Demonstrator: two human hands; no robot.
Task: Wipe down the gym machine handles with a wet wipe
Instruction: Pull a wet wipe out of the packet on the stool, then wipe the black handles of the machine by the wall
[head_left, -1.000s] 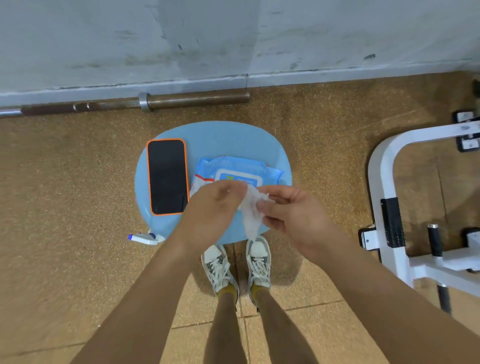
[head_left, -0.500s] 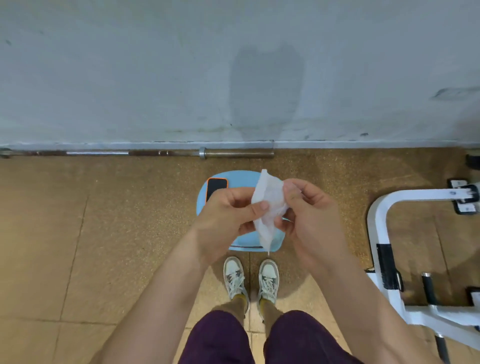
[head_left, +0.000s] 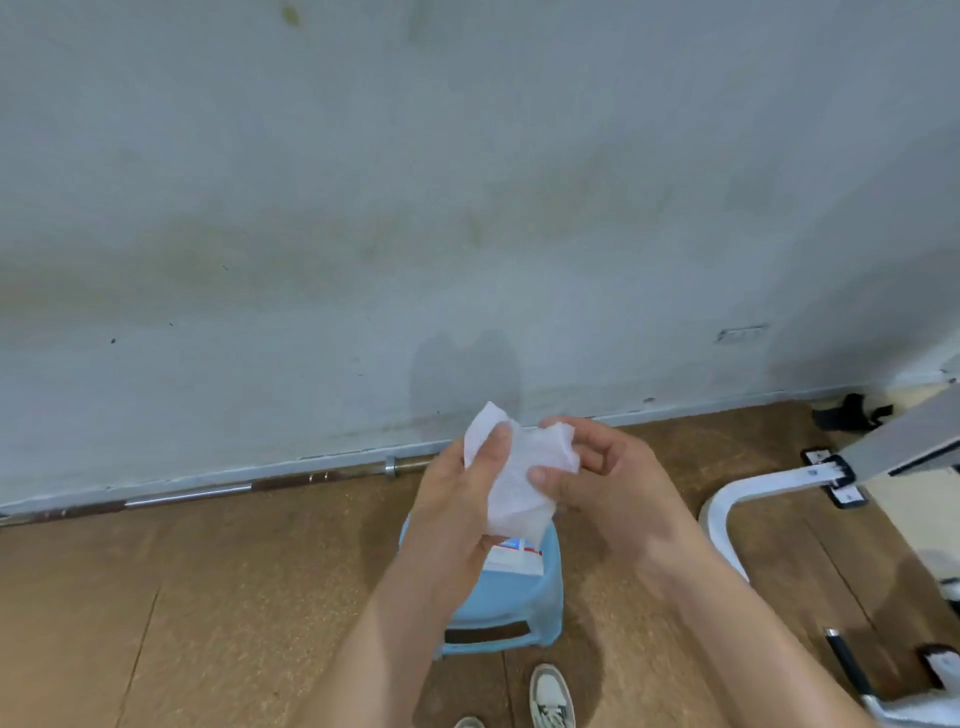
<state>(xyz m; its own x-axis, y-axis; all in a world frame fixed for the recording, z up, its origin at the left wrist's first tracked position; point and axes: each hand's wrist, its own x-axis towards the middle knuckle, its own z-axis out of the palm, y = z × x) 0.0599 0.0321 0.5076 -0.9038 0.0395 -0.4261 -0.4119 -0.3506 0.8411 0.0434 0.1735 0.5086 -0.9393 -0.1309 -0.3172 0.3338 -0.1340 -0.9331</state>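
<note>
We stand in a gym: a steel barbell (head_left: 208, 490) lies on the brown speckled floor (head_left: 208, 597) along the foot of a stained grey wall (head_left: 467, 208), and to our right stands a white tubular machine frame (head_left: 769, 480).

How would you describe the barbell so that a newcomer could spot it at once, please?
From the grey wall, drop to where it meets the brown floor. The barbell lies along that seam, left of the blue stool: the only long, straight metal bar, partly rusty.
</note>
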